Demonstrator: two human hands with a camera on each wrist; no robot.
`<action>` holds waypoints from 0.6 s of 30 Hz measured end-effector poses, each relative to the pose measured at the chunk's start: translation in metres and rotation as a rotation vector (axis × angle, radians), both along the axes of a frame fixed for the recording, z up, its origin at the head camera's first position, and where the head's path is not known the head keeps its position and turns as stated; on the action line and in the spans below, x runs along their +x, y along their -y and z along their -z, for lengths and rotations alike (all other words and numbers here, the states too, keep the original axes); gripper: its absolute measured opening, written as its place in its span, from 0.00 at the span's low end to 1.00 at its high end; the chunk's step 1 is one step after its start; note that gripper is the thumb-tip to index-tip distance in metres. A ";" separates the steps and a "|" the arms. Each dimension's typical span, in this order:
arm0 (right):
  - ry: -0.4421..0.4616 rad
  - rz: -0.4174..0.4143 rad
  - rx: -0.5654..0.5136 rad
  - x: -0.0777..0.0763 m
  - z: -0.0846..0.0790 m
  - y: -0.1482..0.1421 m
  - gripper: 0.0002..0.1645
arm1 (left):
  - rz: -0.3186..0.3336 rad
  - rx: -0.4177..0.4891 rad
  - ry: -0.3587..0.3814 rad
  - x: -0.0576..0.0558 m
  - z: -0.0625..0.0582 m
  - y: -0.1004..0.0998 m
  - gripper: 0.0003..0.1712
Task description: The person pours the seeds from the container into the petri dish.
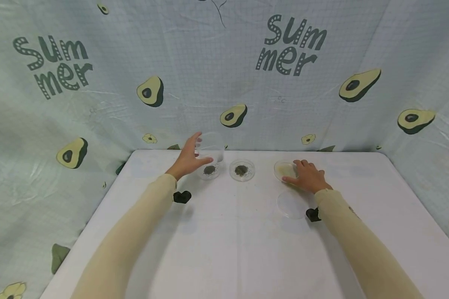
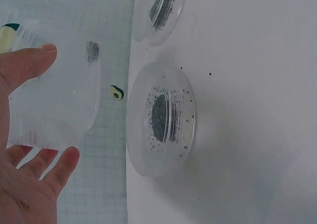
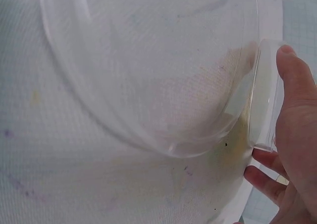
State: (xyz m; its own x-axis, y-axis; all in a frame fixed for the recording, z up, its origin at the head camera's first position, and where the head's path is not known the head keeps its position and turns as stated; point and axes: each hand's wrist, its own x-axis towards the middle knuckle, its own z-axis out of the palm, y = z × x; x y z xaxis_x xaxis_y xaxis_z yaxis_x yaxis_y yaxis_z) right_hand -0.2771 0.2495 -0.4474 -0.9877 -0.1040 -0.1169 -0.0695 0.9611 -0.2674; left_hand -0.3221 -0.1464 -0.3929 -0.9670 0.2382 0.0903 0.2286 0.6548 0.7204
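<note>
My left hand (image 1: pixel 188 160) grips a clear plastic cup (image 2: pixel 59 95), thumb on one side and fingers on the other. A dark smudge marks the cup's wall near one end. It is held above a clear petri dish (image 2: pixel 141 149) with a small heap of dark granules (image 2: pixel 159 119). To the right of that dish stands a second petri dish (image 1: pixel 241 177), also with dark granules. At the right, my right hand (image 1: pixel 308 176) holds a petri dish of pale yellowish stuff (image 1: pixel 283 169) by its sides. A clear round lid (image 1: pixel 292 205) lies flat in front of it.
The white table (image 1: pixel 224 249) ends at a patterned cloth backdrop (image 1: pixel 194 83) just behind the dishes. Several loose dark specks (image 2: pixel 210 74) lie on the table near the dishes. Dark straps (image 1: pixel 182 197) hang at both wrists.
</note>
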 end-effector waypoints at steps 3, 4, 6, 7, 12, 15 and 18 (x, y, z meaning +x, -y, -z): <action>0.002 0.002 -0.001 0.000 -0.001 0.000 0.54 | 0.015 0.008 0.002 0.000 0.000 -0.006 0.57; 0.003 0.003 -0.002 0.000 -0.001 0.000 0.54 | 0.020 0.011 0.003 0.000 0.000 -0.008 0.57; 0.007 0.004 -0.005 0.001 -0.002 0.001 0.54 | 0.028 0.019 0.002 -0.001 0.001 -0.011 0.56; 0.006 0.004 -0.004 0.001 -0.002 0.001 0.54 | 0.033 0.022 0.002 0.000 0.001 -0.013 0.56; 0.008 0.004 -0.012 -0.002 -0.002 0.000 0.54 | 0.046 0.028 -0.001 -0.001 0.002 -0.020 0.56; 0.007 0.004 -0.019 -0.003 0.000 -0.001 0.55 | 0.054 0.031 0.002 -0.002 0.004 -0.024 0.56; 0.010 0.006 -0.021 -0.003 0.001 -0.002 0.55 | 0.063 0.034 0.003 -0.002 0.005 -0.028 0.56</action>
